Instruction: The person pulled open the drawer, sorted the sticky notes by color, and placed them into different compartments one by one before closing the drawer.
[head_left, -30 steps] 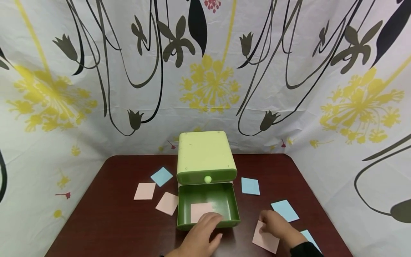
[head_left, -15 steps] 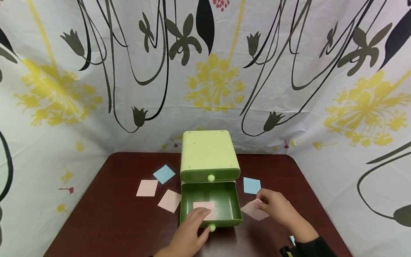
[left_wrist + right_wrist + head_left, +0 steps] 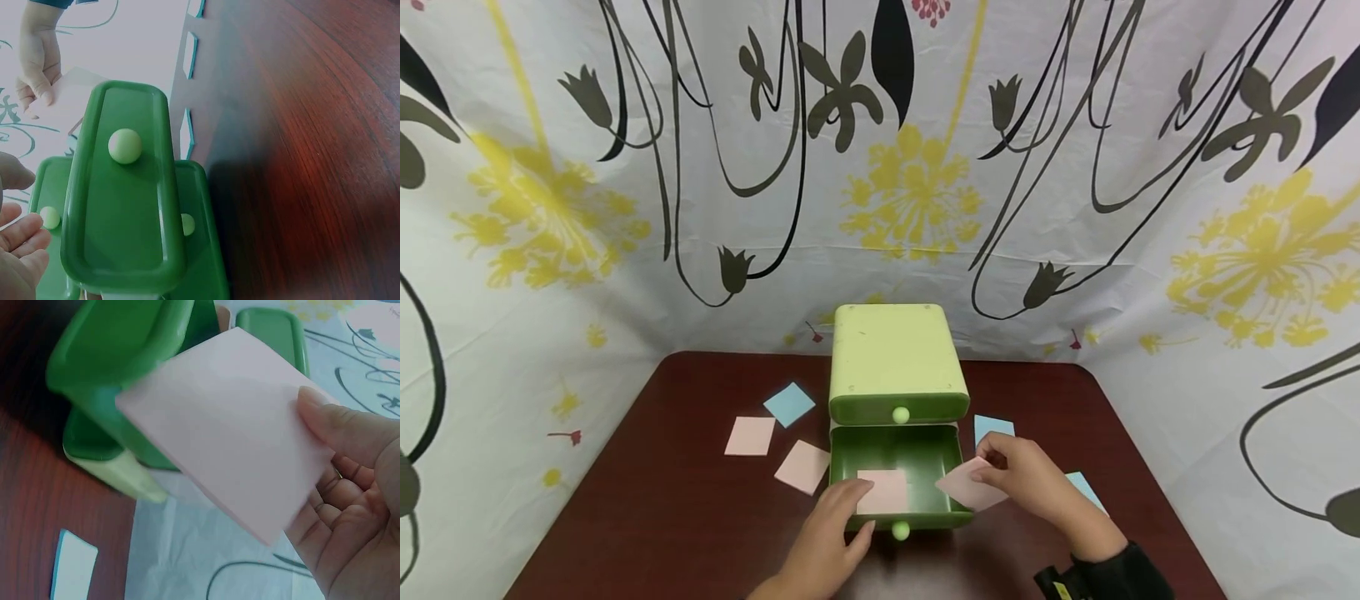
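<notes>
Right hand (image 3: 1026,479): grip clamped, thumb and fingers pinched a pink square card (image 3: 968,485) over the right side of the pulled-out green middle drawer (image 3: 891,450). Left hand (image 3: 822,533): grip apart, by the drawer's left front; contact unclear. Second pink card (image 3: 886,492) lay inside. Blue card (image 3: 789,405) lay on the table (image 3: 655,508).
</notes>
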Action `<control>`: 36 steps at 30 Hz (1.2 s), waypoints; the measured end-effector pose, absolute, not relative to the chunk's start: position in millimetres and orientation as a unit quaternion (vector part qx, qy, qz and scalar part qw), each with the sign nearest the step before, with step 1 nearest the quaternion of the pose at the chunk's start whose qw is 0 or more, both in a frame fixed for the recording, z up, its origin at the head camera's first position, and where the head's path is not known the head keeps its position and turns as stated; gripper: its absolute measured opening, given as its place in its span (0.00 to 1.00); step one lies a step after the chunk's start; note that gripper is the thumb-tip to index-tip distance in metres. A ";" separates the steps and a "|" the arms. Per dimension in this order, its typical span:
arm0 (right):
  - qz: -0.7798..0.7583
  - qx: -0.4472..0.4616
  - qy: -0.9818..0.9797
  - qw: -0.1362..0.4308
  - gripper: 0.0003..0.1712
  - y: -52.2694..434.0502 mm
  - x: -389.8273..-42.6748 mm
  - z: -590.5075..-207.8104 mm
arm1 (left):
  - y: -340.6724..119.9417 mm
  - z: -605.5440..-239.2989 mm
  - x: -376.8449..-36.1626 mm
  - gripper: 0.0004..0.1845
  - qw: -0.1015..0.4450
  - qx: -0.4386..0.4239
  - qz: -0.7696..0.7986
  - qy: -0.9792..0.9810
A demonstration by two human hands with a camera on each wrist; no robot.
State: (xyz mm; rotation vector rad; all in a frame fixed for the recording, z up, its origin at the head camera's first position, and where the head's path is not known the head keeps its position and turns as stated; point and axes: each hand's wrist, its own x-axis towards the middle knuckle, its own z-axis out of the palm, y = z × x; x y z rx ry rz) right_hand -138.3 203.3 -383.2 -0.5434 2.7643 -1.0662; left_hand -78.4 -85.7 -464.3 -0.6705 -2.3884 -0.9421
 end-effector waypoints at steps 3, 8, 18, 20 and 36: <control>-0.354 -0.187 0.914 0.065 0.08 194.8 -142.2 -386.5 | -90.7 -465.9 -77.9 0.25 0.225 -0.225 -0.348 -0.882; -0.358 -0.204 0.908 0.074 0.08 182.1 -148.3 -387.4 | -99.6 -466.3 -79.6 0.24 0.200 -0.189 -0.352 -0.895; -0.385 -0.237 0.884 0.115 0.08 156.0 -157.1 -397.2 | -117.9 -481.2 -90.8 0.22 0.209 -0.140 -0.342 -0.905; -0.391 -0.240 0.880 0.123 0.07 150.6 -158.2 -402.2 | -124.0 -485.9 -93.5 0.22 0.213 -0.128 -0.339 -0.907; -0.402 -0.252 0.871 0.132 0.05 119.0 -164.9 -430.0 | -161.1 -529.3 -130.4 0.25 0.089 -0.015 -0.327 -0.941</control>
